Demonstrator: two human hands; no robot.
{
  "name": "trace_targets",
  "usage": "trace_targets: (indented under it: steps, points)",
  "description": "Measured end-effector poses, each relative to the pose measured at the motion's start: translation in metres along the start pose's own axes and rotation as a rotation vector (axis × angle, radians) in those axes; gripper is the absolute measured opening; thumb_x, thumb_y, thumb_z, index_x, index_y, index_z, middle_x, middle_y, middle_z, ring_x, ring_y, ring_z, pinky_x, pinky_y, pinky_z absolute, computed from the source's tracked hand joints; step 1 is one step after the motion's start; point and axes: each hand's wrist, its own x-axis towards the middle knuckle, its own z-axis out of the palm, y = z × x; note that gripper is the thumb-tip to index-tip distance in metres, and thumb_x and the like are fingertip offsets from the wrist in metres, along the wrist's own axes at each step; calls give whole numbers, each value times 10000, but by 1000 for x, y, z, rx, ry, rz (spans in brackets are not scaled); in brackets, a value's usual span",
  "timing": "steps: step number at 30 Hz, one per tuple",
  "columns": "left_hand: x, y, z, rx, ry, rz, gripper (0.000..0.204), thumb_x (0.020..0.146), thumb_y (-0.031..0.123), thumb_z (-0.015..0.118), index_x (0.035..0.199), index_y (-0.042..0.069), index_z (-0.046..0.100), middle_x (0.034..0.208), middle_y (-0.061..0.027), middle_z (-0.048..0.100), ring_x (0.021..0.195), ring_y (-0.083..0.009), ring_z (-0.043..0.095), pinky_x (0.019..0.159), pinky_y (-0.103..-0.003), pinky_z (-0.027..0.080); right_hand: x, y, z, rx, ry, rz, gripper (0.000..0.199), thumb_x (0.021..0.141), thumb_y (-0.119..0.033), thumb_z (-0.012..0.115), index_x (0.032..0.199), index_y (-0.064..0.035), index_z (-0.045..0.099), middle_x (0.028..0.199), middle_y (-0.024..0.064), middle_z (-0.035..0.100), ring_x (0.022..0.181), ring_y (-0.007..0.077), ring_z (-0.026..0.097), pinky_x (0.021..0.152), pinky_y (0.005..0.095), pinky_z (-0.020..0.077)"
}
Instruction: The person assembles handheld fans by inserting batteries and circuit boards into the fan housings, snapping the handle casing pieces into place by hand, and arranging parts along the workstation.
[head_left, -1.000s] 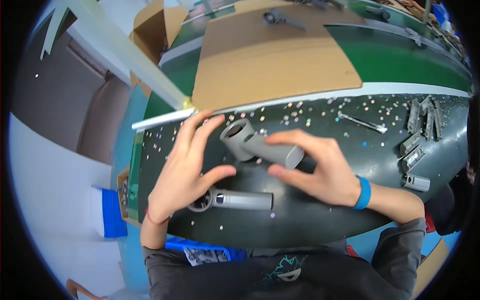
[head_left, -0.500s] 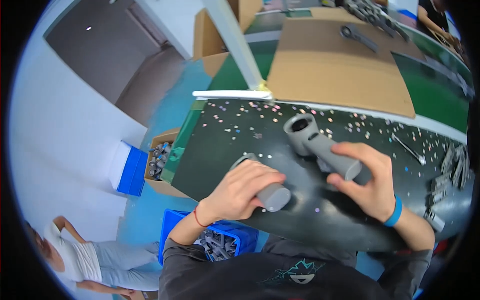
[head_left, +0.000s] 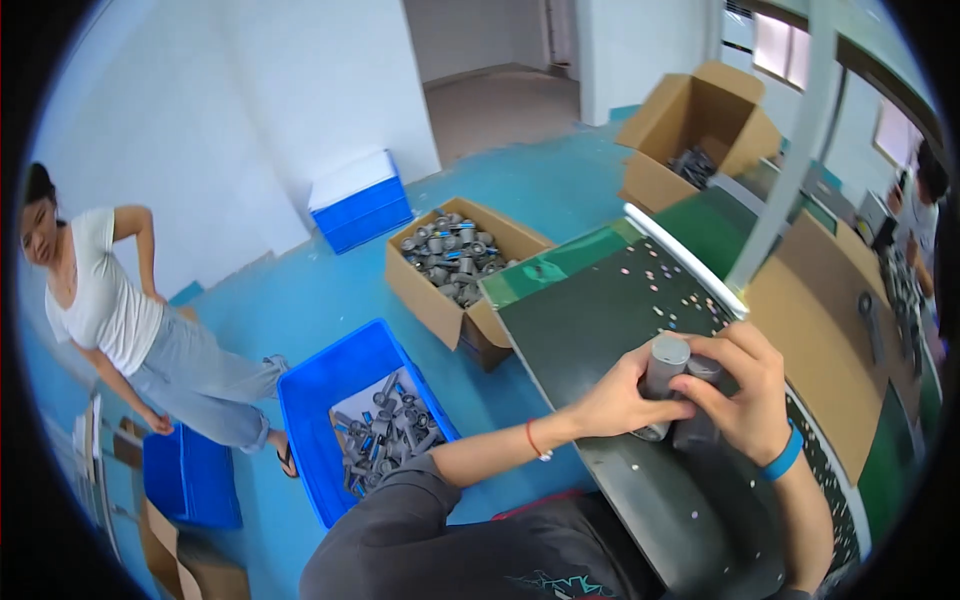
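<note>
1. L hand (head_left: 615, 400) wrapped round a grey cylindrical part (head_left: 660, 385), thumb on top near its capped end; closed on it.
2. R hand (head_left: 745, 390) gripping a second, darker grey part (head_left: 700, 400) right beside the first; fingers curled over it, closed. The two parts touch, held side by side.
3. Both parts held just above the near-left end of the dark worktop (head_left: 600, 320), which is speckled w/ small bits.
4. Handling, my read: rigid moulded tubes, prob plastic or light metal, not fragile. Smooth round sides could roll or slip, so hold across the barrel, mid-length, w/ thumb opposite the fingers, as now.
5. Blue wristband (head_left: 785, 455) on R wrist, red cord (head_left: 533, 440) on L wrist.
6. Floor, left of bench: blue crate (head_left: 330, 390) w/ similar grey parts, open cardboard box (head_left: 420, 290) full of same. Another cardboard box (head_left: 690, 110) further back.
7. Another person in white top (head_left: 95, 300) stands far left, well apart, not touching anything on the bench.
</note>
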Motion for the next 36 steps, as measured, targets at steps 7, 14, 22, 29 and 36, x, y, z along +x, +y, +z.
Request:
trace_targets:
  steps: [7,14,22,29,36]
  points:
    - [-60,41,-67,-38,561,193,560,856,101,826,1332,20,542,1263,-114,644,1150,-237,650,996,-446,539,50,-41,45,345,57,64,502,805,-199,811,1268,-53,680,960,106,652,841,269,599,738,343,500]
    - [-263,110,-203,-346,747,888,589,871,302,817,1364,171,522,1319,17,621,1192,-199,615,991,-424,531,10,-4,123,137,-506,-91,713,872,-360,759,1474,-66,516,1539,240,440,1437,445,382,1177,535,325]
    - [-320,146,-225,-412,351,1020,476,860,163,818,1289,176,614,1171,27,725,990,-197,682,854,-327,506,15,3,160,81,-742,-137,840,671,-64,694,1488,-76,495,1625,274,290,1522,459,234,1255,591,126]
    - [-373,147,-256,-309,381,1065,477,868,124,804,1298,187,607,1205,40,712,1019,-186,679,881,-346,532,23,8,184,79,-749,-177,847,639,44,616,1472,-75,514,1647,279,242,1545,456,179,1262,583,105]
    - [-383,152,-265,-380,185,1247,266,1045,210,555,1273,115,653,1177,-23,733,1005,-205,708,871,-355,542,33,11,182,64,-793,-119,817,653,49,618,1452,-99,541,1656,280,218,1549,460,164,1265,577,93]
